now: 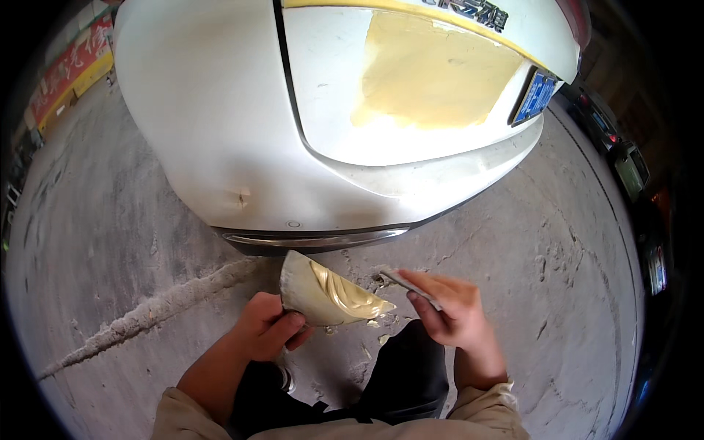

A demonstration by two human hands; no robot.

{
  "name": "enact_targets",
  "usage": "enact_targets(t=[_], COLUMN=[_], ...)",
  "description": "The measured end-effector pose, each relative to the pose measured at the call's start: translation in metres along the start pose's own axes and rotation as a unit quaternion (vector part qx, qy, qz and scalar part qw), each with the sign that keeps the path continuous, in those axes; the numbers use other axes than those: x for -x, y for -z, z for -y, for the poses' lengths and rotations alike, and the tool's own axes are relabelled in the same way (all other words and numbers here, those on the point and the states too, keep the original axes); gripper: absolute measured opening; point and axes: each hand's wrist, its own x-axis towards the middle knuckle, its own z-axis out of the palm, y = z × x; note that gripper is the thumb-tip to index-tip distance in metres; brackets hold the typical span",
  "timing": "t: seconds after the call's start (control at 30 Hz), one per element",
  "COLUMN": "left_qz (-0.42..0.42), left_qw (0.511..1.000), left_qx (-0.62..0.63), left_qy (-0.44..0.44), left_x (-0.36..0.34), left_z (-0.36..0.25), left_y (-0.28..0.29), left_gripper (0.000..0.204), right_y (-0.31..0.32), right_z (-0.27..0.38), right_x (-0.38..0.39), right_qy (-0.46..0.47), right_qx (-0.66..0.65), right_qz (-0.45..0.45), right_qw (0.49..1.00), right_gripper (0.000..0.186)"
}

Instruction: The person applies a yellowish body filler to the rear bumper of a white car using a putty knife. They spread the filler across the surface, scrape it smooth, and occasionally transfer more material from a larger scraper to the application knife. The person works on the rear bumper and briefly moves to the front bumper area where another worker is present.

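My left hand [271, 326] is closed on the left edge of a pale mixing board [301, 293], roughly triangular with a rounded side. Glossy yellow body filler [345, 290] lies in smeared ridges over the board's right part. Just right of the board's tip, my right hand [451, 308] pinches a thin grey putty spreader [411, 286], slanted and apart from the board. Beyond both hands stands the rear of a white car [220, 125]. A broad patch of dried yellow filler [433, 73] covers part of its tailgate.
A blue number plate [534, 97] sits right of the patch. The bumper's chrome strip [315, 240] runs low above the board. Cracked concrete [132, 271] surrounds the car, with yellow drips near my feet. Parked cars [631, 169] line the far right; a red sign [70, 70] stands far left.
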Motion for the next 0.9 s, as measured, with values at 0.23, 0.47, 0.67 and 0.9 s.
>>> enact_targets(t=[0.23, 0.47, 0.67, 0.9], left_qz=[-0.038, -0.130, -0.058, -0.069], left_qw=[0.989, 0.985, 0.997, 0.995], left_qx=[0.144, 0.085, 0.038, 0.060], left_qy=[0.012, 0.079, 0.031, 0.032], left_x=[0.007, 0.006, 0.004, 0.008], left_z=[0.007, 0.022, 0.021, 0.023], left_y=[-0.003, -0.010, -0.014, -0.014], left_gripper=[0.028, 0.032, 0.027, 0.026], right_y=[-0.015, 0.017, 0.025, 0.006], right_z=[0.001, -0.006, 0.010, 0.014], right_x=[-0.005, -0.074, -0.149, -0.177], right_qy=[0.049, 0.160, 0.205, 0.178], right_qx=[-0.003, 0.268, 0.402, 0.413], right_qz=[0.111, -0.332, -0.382, -0.373], right_qw=[0.993, 0.890, 0.807, 0.812], right_gripper=[0.053, 0.056, 0.058, 0.063])
